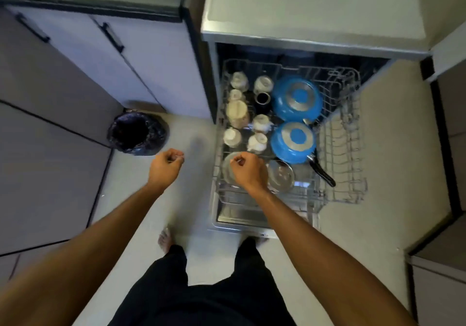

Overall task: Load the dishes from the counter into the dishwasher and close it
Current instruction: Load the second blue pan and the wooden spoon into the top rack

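right hand (248,172) clenched, empty, over the dishwasher rack (349,154); left hand (166,165) likewise, beside it

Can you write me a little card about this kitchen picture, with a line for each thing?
dishwasher: open
rack: pulled out, loaded
blue pans: two, bottoms up
cups: pale, left of pans
left hand: curled, empty, over floor
right hand: curled, empty, over rack
bin: lined in black, on floor
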Demonstrator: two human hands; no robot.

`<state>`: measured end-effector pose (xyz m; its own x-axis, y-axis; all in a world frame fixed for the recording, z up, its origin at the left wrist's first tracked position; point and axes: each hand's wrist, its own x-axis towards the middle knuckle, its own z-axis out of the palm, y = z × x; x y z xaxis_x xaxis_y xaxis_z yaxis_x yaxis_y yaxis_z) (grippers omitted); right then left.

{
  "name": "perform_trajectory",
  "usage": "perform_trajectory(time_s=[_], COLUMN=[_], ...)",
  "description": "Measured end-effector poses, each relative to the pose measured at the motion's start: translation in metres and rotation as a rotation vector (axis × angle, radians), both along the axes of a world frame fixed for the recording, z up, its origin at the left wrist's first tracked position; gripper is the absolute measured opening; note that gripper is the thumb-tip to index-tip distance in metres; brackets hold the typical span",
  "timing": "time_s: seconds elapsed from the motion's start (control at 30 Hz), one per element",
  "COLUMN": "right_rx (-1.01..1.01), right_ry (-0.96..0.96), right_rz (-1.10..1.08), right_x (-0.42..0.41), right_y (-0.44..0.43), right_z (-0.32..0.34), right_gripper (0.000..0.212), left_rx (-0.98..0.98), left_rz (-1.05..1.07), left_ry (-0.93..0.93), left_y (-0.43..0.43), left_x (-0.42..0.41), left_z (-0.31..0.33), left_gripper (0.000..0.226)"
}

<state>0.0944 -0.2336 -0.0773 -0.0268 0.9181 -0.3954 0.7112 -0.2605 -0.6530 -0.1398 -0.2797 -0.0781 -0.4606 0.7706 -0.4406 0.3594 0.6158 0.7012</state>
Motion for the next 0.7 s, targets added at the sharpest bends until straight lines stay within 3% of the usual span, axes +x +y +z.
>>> perform_trajectory(time_s=[0.2, 0.5, 0.7], right_rx=[0.072, 0.169, 0.246], right_ry=[-0.007, 0.087, 0.144], right_rz=[0.153, 0.384, 0.530], right_x=[-0.177, -0.447, -0.569], right_y=[-0.012, -0.033, -0.007], right_z=[0.036, 0.091, 0.120], right_gripper=[0.018, 0.015, 0.013], left_rx=[0.181, 0.260, 0.337], left_rz=[0.074, 0.331, 0.388], left_ry=[0.073, 0.255, 0.398], left_y=[-0.041, -0.120, -0.119], left_x=[-0.152, -0.404, -0.499], left_z=[0.048, 0.107, 0.125], left_gripper=[0.010, 0.012, 0.011])
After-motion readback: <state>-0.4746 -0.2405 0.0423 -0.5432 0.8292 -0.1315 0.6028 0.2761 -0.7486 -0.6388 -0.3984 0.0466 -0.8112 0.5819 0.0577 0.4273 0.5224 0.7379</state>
